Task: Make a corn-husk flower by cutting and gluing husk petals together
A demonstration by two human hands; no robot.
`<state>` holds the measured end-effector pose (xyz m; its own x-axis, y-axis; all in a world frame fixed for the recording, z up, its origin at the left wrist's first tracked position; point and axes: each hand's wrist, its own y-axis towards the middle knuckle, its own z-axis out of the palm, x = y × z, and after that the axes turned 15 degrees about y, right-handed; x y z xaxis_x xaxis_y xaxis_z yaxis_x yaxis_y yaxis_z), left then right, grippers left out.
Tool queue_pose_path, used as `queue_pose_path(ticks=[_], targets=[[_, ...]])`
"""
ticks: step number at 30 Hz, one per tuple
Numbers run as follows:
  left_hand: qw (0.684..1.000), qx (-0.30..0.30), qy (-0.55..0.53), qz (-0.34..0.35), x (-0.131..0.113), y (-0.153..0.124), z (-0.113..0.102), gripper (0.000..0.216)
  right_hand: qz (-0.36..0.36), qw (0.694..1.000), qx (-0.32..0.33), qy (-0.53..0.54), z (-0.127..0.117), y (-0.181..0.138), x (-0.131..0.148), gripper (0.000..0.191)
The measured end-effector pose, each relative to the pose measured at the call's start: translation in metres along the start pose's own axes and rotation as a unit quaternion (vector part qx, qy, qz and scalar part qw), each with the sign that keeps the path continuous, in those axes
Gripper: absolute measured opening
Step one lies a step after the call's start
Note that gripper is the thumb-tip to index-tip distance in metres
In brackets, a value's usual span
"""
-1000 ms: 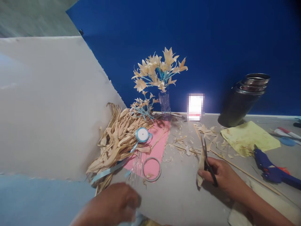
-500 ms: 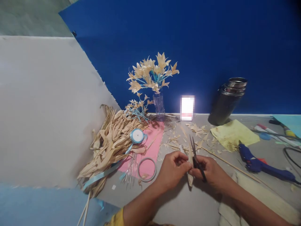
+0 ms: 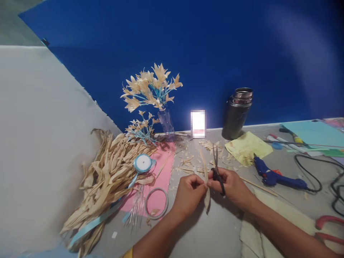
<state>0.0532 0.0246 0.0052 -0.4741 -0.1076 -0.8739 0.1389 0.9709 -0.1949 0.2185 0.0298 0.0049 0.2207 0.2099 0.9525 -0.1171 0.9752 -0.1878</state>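
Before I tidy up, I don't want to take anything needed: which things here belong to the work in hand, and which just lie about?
Belong:
dried leaf strip, pinched in the left hand
scissors, in the right hand
dried leaf pile, likely the same material

Probably just lying about:
dark flask, standing open
turquoise sheet, far right
small scraps on the table

- My left hand (image 3: 188,195) is bare, its fingers rounded at the knuckles.
- My left forearm (image 3: 161,233) is uncovered down to the wrist.
- I wear a yellow sleeve (image 3: 129,253) on that arm; only a small corner shows.
- My right hand (image 3: 228,184) is bare too.
- My right forearm (image 3: 279,225) is smooth, uncovered and tapers toward the wrist.
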Motion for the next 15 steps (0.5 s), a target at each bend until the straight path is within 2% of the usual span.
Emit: queue_pose_path(ticks=[3,6,11,15], targets=[[0.999,-0.032,0.032,0.012,-0.002,0.000,0.001,0.015,-0.008,1.000,0.021,0.010,0.001,0.000,-0.001,0.030],[0.999,-0.028,0.033,0.015,-0.005,0.002,0.001,0.013,-0.022,1.000,0.020,0.001,0.002,0.001,0.001,0.025],[0.998,0.023,-0.052,0.000,-0.003,0.008,0.003,0.008,-0.047,0.999,-0.002,-0.014,0.001,0.001,0.004,0.022],[0.996,-0.003,-0.083,0.015,0.004,0.011,0.009,0.006,-0.063,0.997,0.019,-0.031,-0.001,0.002,0.001,0.019]])
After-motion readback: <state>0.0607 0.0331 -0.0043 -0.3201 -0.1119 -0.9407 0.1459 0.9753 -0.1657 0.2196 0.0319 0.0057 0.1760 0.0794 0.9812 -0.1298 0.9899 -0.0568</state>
